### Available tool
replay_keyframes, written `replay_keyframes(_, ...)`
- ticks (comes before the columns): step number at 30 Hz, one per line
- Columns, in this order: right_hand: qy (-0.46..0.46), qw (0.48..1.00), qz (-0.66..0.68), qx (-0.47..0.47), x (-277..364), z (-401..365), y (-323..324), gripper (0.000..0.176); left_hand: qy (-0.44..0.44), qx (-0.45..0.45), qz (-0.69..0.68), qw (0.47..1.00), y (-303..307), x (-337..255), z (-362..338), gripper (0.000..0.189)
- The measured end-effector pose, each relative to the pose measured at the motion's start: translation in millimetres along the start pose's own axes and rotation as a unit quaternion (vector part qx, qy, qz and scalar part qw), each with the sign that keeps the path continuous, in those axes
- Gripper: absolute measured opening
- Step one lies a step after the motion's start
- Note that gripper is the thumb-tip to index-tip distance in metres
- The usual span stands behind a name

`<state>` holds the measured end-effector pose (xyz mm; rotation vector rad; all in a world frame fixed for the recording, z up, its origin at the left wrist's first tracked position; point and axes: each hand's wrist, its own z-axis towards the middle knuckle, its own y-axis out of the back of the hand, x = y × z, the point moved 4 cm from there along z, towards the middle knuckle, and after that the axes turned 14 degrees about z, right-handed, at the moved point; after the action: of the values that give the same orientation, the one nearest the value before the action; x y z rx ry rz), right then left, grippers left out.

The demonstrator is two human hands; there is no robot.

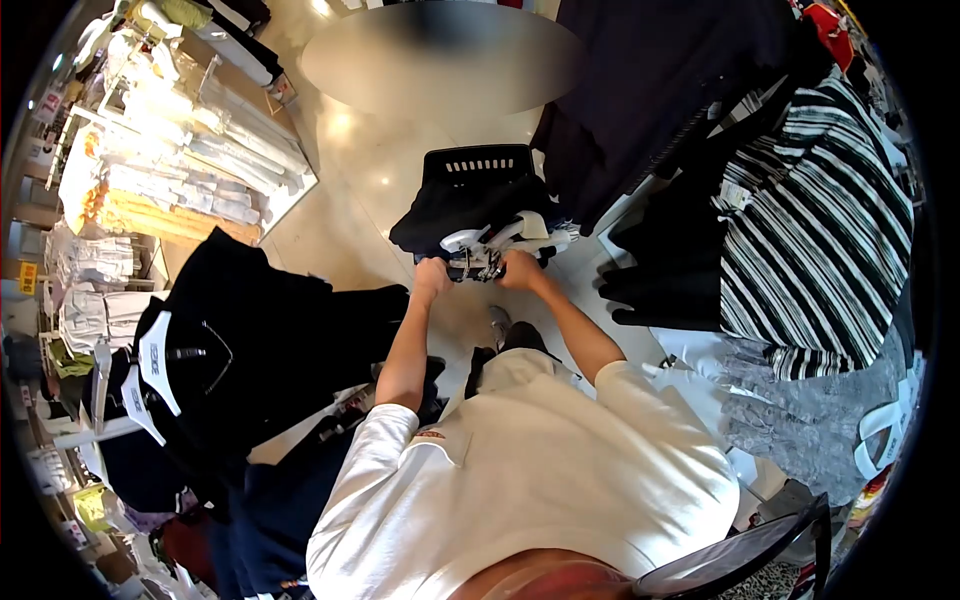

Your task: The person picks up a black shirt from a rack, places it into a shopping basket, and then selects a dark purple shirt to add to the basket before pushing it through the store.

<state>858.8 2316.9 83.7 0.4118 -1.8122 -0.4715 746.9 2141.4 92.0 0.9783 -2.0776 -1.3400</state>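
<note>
Standing between striped tops on the right and black jackets on the left. Leaning over a black basket (heaped with dark clothes) farther off. Clutching the white hangers just above that heap with left hand and right hand, each grip curled tight around them.

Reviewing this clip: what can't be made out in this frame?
Head view:
1. Fingers of left hand and right hand: hidden among the hangers, grip unclear.
2. Basket contents: covered by dark garments.
3. Grey oval at top: blurred, hiding whatever is there.
4. Yellow tag at left: too small to read.
</note>
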Motion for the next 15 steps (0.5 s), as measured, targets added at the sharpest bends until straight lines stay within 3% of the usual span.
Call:
replay_keyframes(6, -0.011, 0.999, 0.005, -0.043, 9, 50, 10, 0.031, -0.009, -0.015, -0.008, 1.000, 22, 27, 48, 0.024)
replay_keyframes(11, 0.047, 0.993, 0.011, -0.105, 9, 92, 13, 0.033, -0.025, -0.014, 0.006, 1.000, 41, 48, 88, 0.029)
replay_keyframes(15, 0.009, 0.995, 0.000, -0.100, 25, 119, 20, 0.037, -0.051, -0.001, 0.009, 0.999, 56, 66, 123, 0.027)
